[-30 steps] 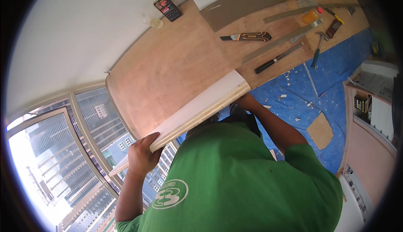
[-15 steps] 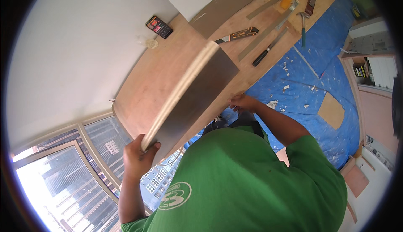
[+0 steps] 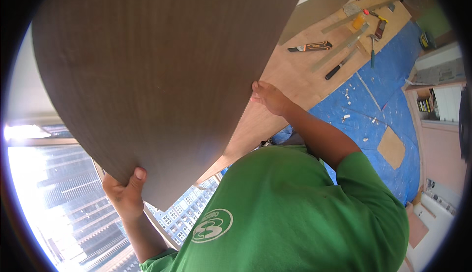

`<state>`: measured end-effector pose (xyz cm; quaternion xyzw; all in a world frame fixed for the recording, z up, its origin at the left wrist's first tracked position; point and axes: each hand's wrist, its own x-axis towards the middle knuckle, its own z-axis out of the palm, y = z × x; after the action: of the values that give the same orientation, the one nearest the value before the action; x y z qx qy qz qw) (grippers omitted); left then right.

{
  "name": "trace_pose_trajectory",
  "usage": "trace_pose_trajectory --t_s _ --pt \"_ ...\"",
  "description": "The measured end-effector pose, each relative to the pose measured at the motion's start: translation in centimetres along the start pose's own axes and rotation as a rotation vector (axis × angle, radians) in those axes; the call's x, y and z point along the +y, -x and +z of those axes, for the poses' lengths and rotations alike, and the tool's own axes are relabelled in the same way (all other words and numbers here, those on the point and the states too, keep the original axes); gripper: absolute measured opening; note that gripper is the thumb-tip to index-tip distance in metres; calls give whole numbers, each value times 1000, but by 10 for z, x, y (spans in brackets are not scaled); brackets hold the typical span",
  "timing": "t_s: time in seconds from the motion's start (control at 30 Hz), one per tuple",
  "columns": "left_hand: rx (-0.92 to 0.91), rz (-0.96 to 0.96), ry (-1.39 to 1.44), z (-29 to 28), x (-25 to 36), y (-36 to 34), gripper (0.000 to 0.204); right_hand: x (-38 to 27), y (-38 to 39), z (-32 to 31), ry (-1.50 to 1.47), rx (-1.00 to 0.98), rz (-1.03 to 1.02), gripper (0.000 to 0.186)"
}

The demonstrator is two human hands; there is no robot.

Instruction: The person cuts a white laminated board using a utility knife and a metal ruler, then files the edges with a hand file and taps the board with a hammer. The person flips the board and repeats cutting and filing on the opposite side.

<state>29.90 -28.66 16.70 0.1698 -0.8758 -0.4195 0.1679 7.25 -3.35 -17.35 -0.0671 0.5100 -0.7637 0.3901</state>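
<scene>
A large dark brown wood-grain board (image 3: 167,70) fills the upper left of the view, its broad face turned toward me. My left hand (image 3: 125,191) is closed around its lower left edge, thumb lying on the face and fingers hidden behind. At the right edge of the board my right hand (image 3: 268,97) grips with the thumb in front; its other fingers are partly hidden. Behind the board runs a pale plywood worktop (image 3: 282,75), mostly covered from sight at its left end.
On the worktop lie a utility knife (image 3: 310,46), a chisel-like tool with a black handle (image 3: 339,66), a claw hammer (image 3: 373,50), metal strips (image 3: 339,48) and an orange-filled bottle (image 3: 360,20). Blue sheeting (image 3: 344,100) with scraps covers the floor. A window (image 3: 54,193) is at left.
The board has swung from edge-on to face-on and risen on the left. My right hand has moved up from beside the worktop edge onto the board's right edge.
</scene>
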Motion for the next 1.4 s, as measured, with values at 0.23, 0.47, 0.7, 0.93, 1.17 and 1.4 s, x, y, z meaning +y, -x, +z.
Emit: trace_pose_trajectory --t_s 0.23,0.47,0.7,0.93,1.17,1.4 --pt "203 97 347 -38 -65 19 45 -75 0 64 70 177 -293 68" --pt "323 129 800 -17 -145 35 48 -168 17 97 327 395 -521 69" --pt "332 -12 1264 42 -169 38 51 -252 51 78 772 395 -444 65" --pt "511 -226 1224 162 -157 56 51 -189 64 -20 827 398 -305 61" --pt "715 -611 971 266 -220 108 47 -69 21 -128 1036 372 -200 72" --pt "678 -812 774 314 -310 154 48 45 21 -156 1204 385 -63 71"
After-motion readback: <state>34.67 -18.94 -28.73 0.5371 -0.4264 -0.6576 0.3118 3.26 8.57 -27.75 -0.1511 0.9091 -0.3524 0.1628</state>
